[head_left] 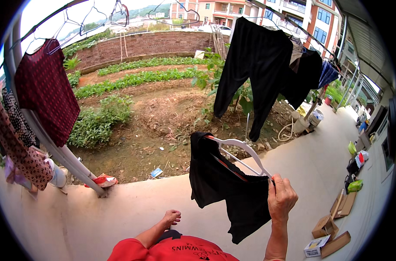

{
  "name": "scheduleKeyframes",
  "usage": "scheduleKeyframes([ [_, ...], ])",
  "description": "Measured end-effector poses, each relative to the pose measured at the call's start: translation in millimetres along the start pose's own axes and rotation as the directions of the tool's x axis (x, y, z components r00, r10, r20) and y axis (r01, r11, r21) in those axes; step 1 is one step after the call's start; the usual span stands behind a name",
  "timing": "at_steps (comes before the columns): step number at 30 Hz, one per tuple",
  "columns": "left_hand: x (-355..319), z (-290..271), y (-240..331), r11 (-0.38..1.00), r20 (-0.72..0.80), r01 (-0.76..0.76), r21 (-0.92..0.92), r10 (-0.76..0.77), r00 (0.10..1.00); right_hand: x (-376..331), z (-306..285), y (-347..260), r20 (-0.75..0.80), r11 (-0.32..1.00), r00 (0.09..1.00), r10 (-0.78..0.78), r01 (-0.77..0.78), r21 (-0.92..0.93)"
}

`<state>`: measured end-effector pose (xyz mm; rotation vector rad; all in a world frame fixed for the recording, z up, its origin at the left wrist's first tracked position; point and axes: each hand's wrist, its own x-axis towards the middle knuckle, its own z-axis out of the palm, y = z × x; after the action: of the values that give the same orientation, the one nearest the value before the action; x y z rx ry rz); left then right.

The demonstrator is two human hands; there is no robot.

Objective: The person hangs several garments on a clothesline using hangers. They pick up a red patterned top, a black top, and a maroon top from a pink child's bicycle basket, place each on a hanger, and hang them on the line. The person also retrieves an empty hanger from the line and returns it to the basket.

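Note:
My right hand is closed on the right end of a white plastic hanger and the waistband edge there. From that hanger hangs a pair of black shorts, its waistband spread over the hanger's ends and its legs drooping above the concrete. The hanger's hook points upward. My left hand is low in front of my body, fingers curled in, with nothing visible in it and well apart from the shorts. Beyond the shorts, black trousers hang from an overhead pole, with more dark clothing beside them.
At left, a dark red patterned garment hangs near a metal post. Several bare wire hangers dangle overhead. A garden plot borders the concrete floor. Cardboard boxes and bags line the wall at right.

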<state>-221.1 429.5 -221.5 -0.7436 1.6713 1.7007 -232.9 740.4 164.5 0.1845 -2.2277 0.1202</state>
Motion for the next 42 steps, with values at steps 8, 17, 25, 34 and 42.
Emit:
scheduleKeyframes([
  [8, -42, -94, 35, 0.958, -0.318, -0.215, -0.19, 0.147, 0.937, 69, 15, -108, -0.069, 0.946, 0.969, -0.236, 0.245, 0.212],
  [17, -87, -279, 120, 0.763, -0.637, -0.64, 0.088, 0.537, 0.553, 150, 44, -281, -0.157, 0.895, 0.937, -0.313, 0.346, 0.281],
  [25, -258, -430, 317, 0.242, -0.692, -0.866, 0.439, 0.705, -0.154, 178, 101, -370, -0.17, 0.904, 0.943, -0.286, 0.324, 0.279],
  [34, -391, -479, 522, 0.086, -0.561, -0.933, 0.35, 0.816, -0.135, 206, 170, -420, -0.144, 0.864, 0.937, -0.317, 0.348, 0.363],
  [42, -372, -507, 607, 0.252, -0.285, -0.826, 0.504, 0.951, 0.116, 235, 209, -443, -0.142, 0.828, 0.911, -0.388, 0.412, 0.38],
])
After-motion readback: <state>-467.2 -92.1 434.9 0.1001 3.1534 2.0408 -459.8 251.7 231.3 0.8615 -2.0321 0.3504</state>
